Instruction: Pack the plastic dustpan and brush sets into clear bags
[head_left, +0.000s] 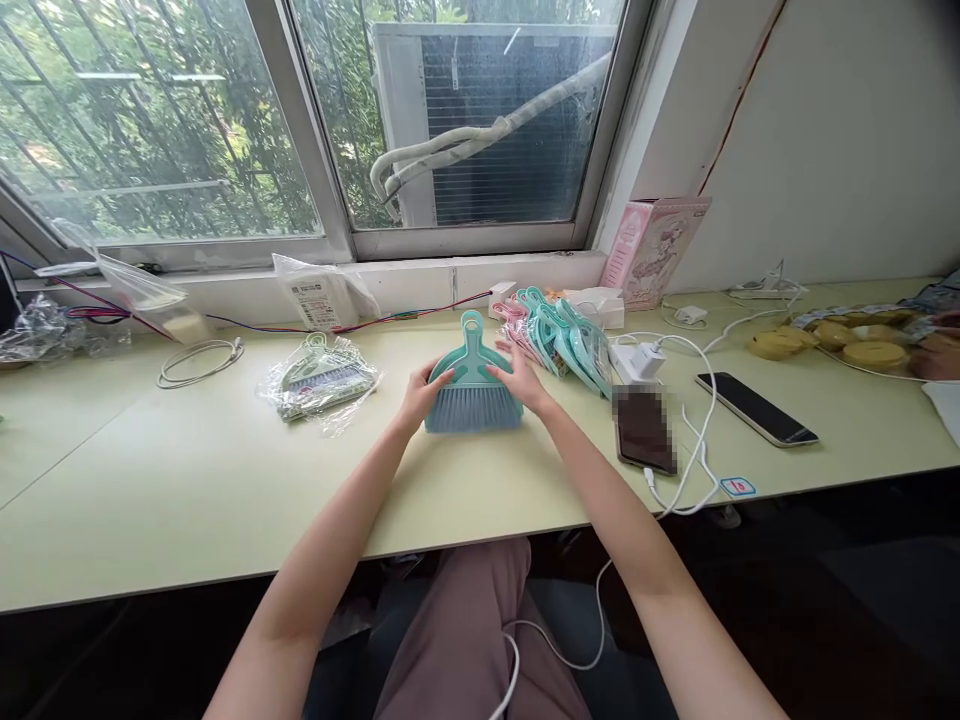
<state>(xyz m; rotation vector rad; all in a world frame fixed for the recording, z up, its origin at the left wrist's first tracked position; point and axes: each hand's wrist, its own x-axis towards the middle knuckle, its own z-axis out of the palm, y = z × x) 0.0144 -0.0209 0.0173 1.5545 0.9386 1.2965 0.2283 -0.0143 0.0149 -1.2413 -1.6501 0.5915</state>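
Note:
A teal mini brush and dustpan set [472, 385] lies flat on the pale green desk [187, 490], its ringed handle pointing toward the window. My left hand [421, 394] grips its left edge with curled fingers. My right hand [519, 378] holds its right edge, fingers bent over the rim. Left of them lies a bagged set in clear plastic [321, 381]. Just right stands a leaning row of several teal and pink sets [561, 335].
Two phones [643, 428] [754, 407] lie at the right with a white charger and cable [675, 400]. Yellow round items [825, 340] sit far right beside another person's hand [937, 355]. A pink box [656, 250], plastic bags and a coiled cable [196, 362] line the windowsill side.

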